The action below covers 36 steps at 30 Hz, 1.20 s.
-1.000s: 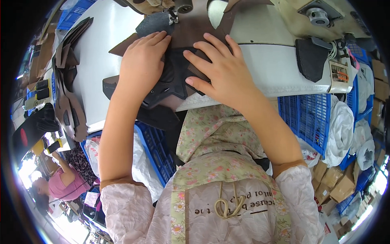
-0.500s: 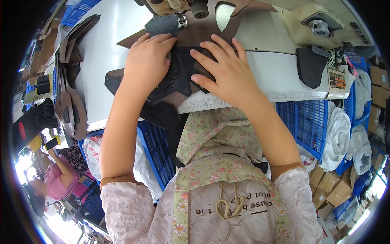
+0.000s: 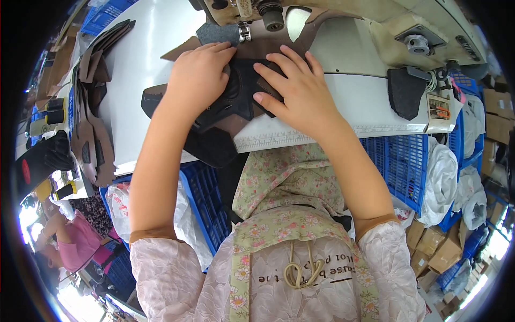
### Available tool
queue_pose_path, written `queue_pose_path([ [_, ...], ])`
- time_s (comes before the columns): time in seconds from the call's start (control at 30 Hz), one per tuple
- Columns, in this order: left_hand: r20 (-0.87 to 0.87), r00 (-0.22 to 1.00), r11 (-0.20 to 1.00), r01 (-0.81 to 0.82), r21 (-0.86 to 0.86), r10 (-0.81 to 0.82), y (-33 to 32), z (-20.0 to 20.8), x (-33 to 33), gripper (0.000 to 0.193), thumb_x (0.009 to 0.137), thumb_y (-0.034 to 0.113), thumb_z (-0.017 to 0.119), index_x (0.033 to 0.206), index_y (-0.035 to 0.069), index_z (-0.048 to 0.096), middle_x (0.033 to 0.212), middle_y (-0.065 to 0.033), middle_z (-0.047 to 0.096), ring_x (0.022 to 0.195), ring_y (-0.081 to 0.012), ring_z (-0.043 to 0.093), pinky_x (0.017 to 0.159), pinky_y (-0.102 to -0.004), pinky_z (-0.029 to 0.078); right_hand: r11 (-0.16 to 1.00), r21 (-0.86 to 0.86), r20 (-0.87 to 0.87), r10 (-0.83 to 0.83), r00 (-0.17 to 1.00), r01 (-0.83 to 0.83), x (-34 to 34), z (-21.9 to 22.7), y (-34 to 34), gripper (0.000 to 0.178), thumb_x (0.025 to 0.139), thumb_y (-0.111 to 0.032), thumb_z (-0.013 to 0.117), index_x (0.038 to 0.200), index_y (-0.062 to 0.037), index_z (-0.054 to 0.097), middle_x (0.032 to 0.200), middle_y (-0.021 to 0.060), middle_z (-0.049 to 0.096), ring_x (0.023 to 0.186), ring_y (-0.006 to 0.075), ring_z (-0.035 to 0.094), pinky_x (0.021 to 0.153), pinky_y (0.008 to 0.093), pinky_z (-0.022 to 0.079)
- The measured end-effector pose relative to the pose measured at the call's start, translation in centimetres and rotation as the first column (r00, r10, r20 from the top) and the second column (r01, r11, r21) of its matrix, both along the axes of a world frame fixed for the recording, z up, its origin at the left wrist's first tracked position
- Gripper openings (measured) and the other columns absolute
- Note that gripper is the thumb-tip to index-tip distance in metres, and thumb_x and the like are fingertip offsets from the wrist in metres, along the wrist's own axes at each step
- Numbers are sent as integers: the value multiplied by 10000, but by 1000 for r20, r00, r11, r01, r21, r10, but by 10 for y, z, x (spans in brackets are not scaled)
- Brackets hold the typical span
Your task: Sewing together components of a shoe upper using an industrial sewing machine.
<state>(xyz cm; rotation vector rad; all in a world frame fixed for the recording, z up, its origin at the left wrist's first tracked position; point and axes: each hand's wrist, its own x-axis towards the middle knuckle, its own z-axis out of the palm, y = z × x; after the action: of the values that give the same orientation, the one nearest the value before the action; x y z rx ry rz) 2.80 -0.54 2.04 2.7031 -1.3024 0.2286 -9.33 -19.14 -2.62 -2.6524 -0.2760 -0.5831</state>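
Black and brown leather shoe-upper pieces (image 3: 241, 94), joined in an irregular shape, lie under the head of a sewing machine (image 3: 332, 12). My left hand (image 3: 201, 75) rests on their left part, fingers stretched forward and close together, thumb beside the black centre. Spread fingers of my right hand (image 3: 295, 88) lie flat on the right part. Just beyond my left fingertips is the metal presser foot (image 3: 244, 32), next to a dark grey patch (image 3: 217, 33) on the leather. A black flap (image 3: 212, 147) hangs over the table's near edge. The needle point cannot be made out.
A stack of brown cut leather pieces (image 3: 88, 129) lies at the table's left. A ruler strip (image 3: 322, 134) runs along the near edge. Right are a black pad (image 3: 405, 94) and blue crates (image 3: 397, 166). Another person in pink (image 3: 80, 241) sits at far left.
The view has shifted slightly, so the machine head appears a little lower. Both hands remain on the leather in nearly the same pose. The other person's arm has moved nearer their head.
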Motion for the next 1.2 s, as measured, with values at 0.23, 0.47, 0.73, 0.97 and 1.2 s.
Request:
queue_pose_path([
  [0.23,-323,943,992,108,60,-83,24,18,42,329,906,221,608,1185,58,670,1284,-110,632,1170,-304,595,1003,-380,460,978,59,-77,-194,978,199,2,9,40,500,865,-426,651,1186,-43,648,1283,177,567,1320,383,431,1079,639,267],
  [0.47,-77,997,1000,-23,12,24,12,14,-4,501,890,471,621,1146,45,686,1190,-134,671,1057,-293,651,857,-391,541,972,87,35,-220,975,216,15,-2,17,469,836,-412,681,1118,-42,622,1263,143,586,1312,332,465,1074,645,268],
  [0.73,0,997,992,-73,107,74,-12,7,-38,653,856,571,613,1145,-13,656,1135,-198,681,1069,-333,644,833,-403,544,998,-56,-123,-5,992,-2,35,6,-46,345,885,-310,637,1191,-152,639,1386,5,562,1370,229,427,1156,560,239],
  [0.97,-106,990,979,-73,188,94,-18,23,-33,685,816,594,645,1171,8,657,1139,-180,669,1040,-336,641,833,-404,537,995,-87,-127,37,991,-49,39,4,-54,303,909,-241,601,1194,-146,639,1383,0,565,1373,237,419,1159,537,241],
  [1.2,-251,957,989,145,-15,-144,0,28,-2,810,677,633,741,1197,17,665,1140,-132,635,998,-317,629,842,-418,528,993,-107,-55,-46,997,40,25,25,-7,284,815,-120,598,1073,-34,681,1163,125,660,1245,277,534,1111,485,332],
])
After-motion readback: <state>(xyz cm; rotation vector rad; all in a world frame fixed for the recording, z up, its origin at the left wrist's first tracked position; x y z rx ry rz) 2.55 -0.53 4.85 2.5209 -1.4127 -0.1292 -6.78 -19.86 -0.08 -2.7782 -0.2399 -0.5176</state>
